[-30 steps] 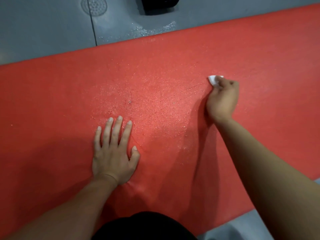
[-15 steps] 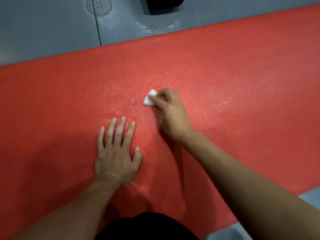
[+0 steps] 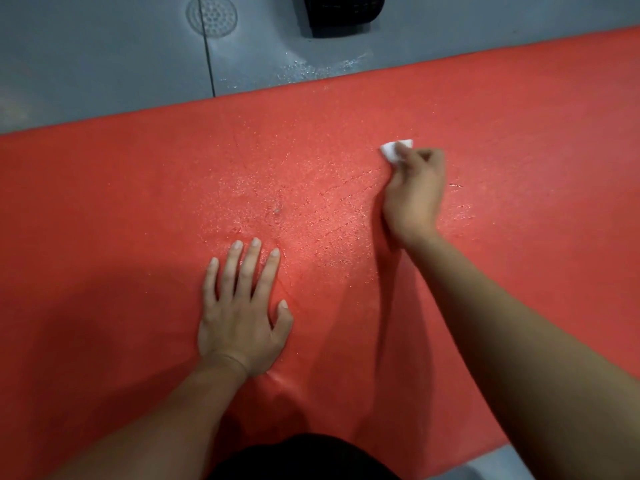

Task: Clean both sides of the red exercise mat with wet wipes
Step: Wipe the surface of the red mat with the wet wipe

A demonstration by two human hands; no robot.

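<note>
The red exercise mat (image 3: 121, 209) lies flat across the grey floor and fills most of the view. Its middle glistens with wet streaks around a small dark spot (image 3: 277, 211). My left hand (image 3: 242, 313) presses flat on the mat with fingers spread. My right hand (image 3: 414, 192) is further up and to the right, its fingers pinching a small folded white wet wipe (image 3: 394, 152) against the mat's surface. Most of the wipe is hidden under my fingers.
Grey floor (image 3: 104, 64) runs along the mat's far edge, with a round drain cover (image 3: 211, 13) and a seam line. A black object (image 3: 343, 13) stands at the top edge. Wet specks lie on the floor near it. Dark clothing shows at the bottom.
My right hand swept the wipe from the far right to the mat's middle near the spot, then back out to the right. My left hand stayed pressed in place.
</note>
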